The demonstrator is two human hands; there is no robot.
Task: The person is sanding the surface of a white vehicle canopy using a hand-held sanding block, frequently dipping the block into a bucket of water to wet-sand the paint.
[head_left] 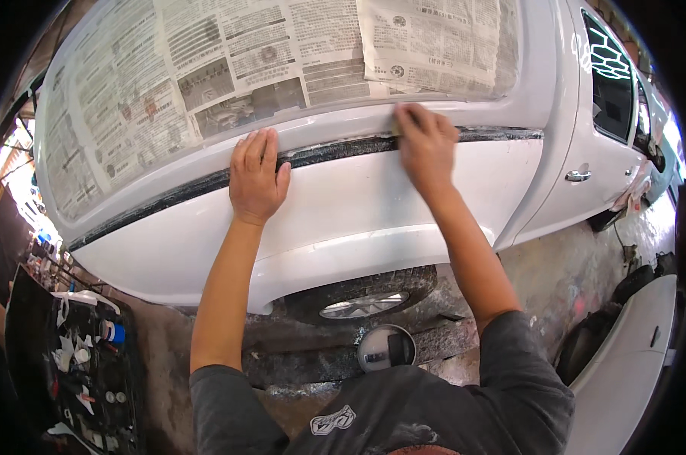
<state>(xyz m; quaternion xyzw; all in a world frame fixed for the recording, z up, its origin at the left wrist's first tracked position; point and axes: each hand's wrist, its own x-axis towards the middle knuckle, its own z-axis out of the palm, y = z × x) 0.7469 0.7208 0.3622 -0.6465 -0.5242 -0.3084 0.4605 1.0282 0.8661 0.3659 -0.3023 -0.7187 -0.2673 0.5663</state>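
Observation:
A white car (320, 220) fills the middle of the view, its side towards me. Along its upper side runs a black strip (343, 149) with whitish, dusty marks. My left hand (258, 176) rests flat on the car across this strip, fingers stretched out and holding nothing. Farther right, my right hand (426, 148) presses on the strip with its fingers curled, slightly smeared by motion. Whatever lies under those fingers is hidden. Newspaper sheets (267, 45) cover the surface above the strip.
A wheel (366, 303) shows beneath the car. Near my body on the floor stands a round container (386, 347). At lower left lies a black tray (100, 379) of small items, including a blue-labelled can (115, 331). A loose white panel (624, 364) stands at lower right.

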